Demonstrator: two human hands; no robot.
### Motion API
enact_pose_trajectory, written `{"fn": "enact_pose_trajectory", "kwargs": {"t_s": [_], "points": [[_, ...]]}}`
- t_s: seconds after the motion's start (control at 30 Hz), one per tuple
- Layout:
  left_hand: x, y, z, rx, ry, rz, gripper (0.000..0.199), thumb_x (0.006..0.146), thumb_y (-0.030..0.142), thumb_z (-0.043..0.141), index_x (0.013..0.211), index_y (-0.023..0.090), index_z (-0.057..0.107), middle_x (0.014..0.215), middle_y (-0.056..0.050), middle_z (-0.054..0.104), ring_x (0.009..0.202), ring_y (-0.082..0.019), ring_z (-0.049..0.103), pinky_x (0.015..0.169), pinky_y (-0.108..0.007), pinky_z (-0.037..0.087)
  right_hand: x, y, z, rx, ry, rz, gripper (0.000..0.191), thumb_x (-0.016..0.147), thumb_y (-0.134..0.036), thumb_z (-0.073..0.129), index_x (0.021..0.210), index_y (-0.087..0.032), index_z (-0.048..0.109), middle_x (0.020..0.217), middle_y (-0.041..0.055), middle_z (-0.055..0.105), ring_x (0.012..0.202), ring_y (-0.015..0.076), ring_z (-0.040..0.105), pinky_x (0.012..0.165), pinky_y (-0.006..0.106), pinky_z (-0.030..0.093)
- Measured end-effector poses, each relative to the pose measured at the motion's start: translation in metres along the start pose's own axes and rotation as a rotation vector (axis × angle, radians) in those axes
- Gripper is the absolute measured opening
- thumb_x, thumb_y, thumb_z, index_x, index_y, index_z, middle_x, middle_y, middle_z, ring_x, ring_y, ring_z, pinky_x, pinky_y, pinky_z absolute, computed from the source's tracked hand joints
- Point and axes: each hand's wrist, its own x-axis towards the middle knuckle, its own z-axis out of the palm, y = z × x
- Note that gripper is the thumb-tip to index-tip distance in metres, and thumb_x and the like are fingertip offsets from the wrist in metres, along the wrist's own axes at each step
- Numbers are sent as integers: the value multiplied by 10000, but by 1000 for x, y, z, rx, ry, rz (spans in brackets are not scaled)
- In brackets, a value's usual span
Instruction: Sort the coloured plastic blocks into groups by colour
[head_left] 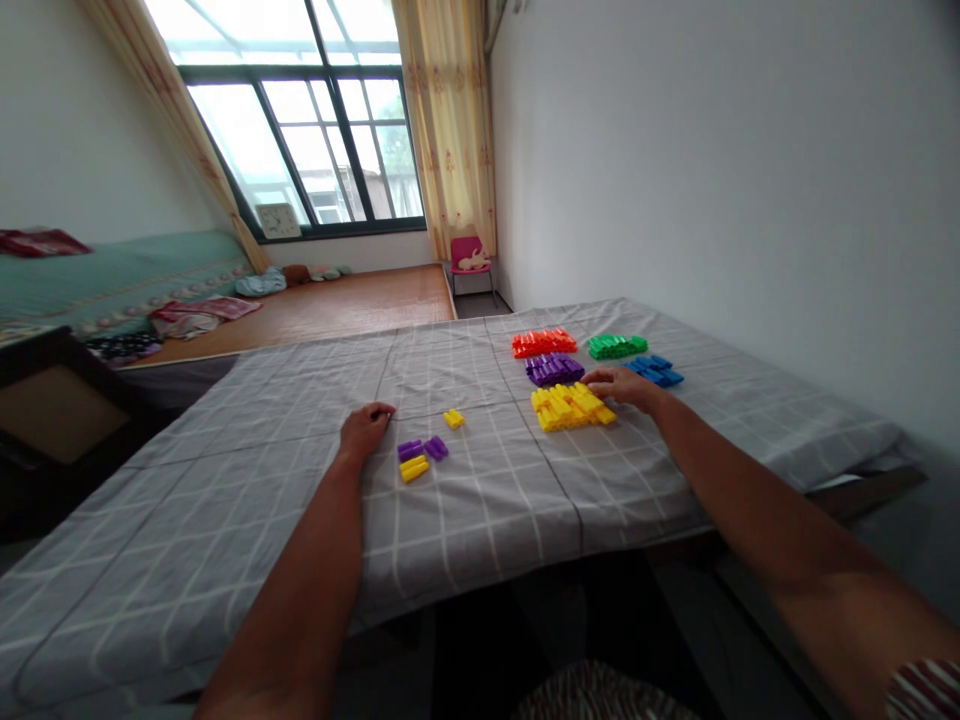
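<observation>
My left hand (366, 428) rests on the checked cloth with its fingers curled together. Whatever they may hold is hidden. Just right of it lie small tube-like purple plastic pieces (410, 450), more purple pieces (436, 448) and yellow pieces (414, 468); a little farther off are other yellow pieces (454, 419). My right hand (621, 386) reaches over the back right edge of a yellow pile (571, 408), fingers extended and slightly bent, their tips at its top. Behind that pile sits a purple pile (554, 369). No piece shows in the right hand.
A red pile (544, 344), a green pile (617, 346) and a blue pile (655, 371) lie farther back on the grey cloth-covered table (247, 450). A white wall (712, 150) runs along the right. Beyond stand a pink chair (466, 249) and a low bed (360, 300).
</observation>
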Motion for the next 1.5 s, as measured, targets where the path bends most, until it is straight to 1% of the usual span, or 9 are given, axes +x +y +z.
{"fn": "enact_pose_trajectory", "kwargs": {"t_s": [0.5, 0.73, 0.93, 1.0, 1.07, 1.17, 1.23, 1.37, 1.5], "points": [[0, 0, 0, 10, -6, 2, 325, 822, 253, 472, 1016, 233, 732, 1010, -23, 735, 918, -194, 655, 768, -255, 480, -10, -7, 0, -6, 9, 24, 372, 679, -365, 703, 992, -165, 692, 892, 46, 705, 751, 157, 609, 625, 239, 465], [1, -1, 1, 17, 1, 13, 318, 822, 252, 476, 1007, 244, 733, 1011, -15, 736, 933, -194, 654, 782, -255, 482, -13, 2, -8, -53, 55, 24, 351, 756, -373, 626, 1048, -186, 678, 1014, 57, 693, 721, 125, 602, 525, 188, 398], [2, -4, 5, -1, 9, 14, 302, 825, 255, 486, 997, 254, 734, 1007, -10, 738, 946, -193, 650, 797, -259, 482, -13, -13, -7, -82, 267, -104, 318, 798, -376, 581, 1016, -160, 662, 989, 85, 696, 667, 130, 587, 600, 250, 479], [1, -3, 5, -8, 11, 5, 296, 824, 250, 489, 989, 258, 735, 989, -5, 740, 935, -188, 651, 799, -256, 483, -14, -35, 8, -92, 287, -222, 317, 817, -392, 568, 1019, -164, 656, 961, 88, 698, 685, 143, 595, 635, 267, 496], [0, -1, 5, -20, 11, -1, 297, 824, 242, 489, 989, 256, 736, 974, -3, 741, 932, -185, 650, 805, -256, 483, -17, -61, 36, -122, 170, -341, 314, 834, -403, 561, 1023, -172, 658, 931, 77, 702, 699, 149, 608, 641, 263, 498], [-3, 0, 5, -42, 14, -3, 299, 824, 234, 491, 996, 246, 736, 988, -11, 739, 941, -186, 648, 820, -260, 482, -23, -100, 94, -237, -94, -526, 264, 849, -360, 561, 1011, -185, 674, 898, 48, 709, 694, 144, 626, 652, 255, 492], [-5, 0, 5, -51, 14, 0, 298, 826, 233, 491, 993, 235, 738, 1003, -23, 737, 942, -190, 647, 823, -266, 481, -23, -118, 135, -333, -173, -635, 219, 842, -258, 562, 1014, -194, 681, 937, 39, 717, 722, 144, 641, 698, 263, 494], [-9, 0, 5, -84, 10, 13, 303, 822, 218, 490, 998, 221, 737, 997, -32, 737, 934, -190, 648, 824, -268, 480, -2, -135, 195, -531, -222, -704, 339, 798, -133, 588, 1123, -193, 665, 1076, 71, 709, 858, 185, 669, 825, 314, 491], [-9, 1, 3, -96, 3, 17, 298, 818, 204, 494, 990, 228, 737, 1017, -22, 734, 953, -180, 642, 834, -259, 475, 20, -137, 216, -660, -281, -686, 366, 785, -128, 622, 1140, -201, 672, 1111, 97, 700, 990, 234, 652, 868, 339, 481]]}}
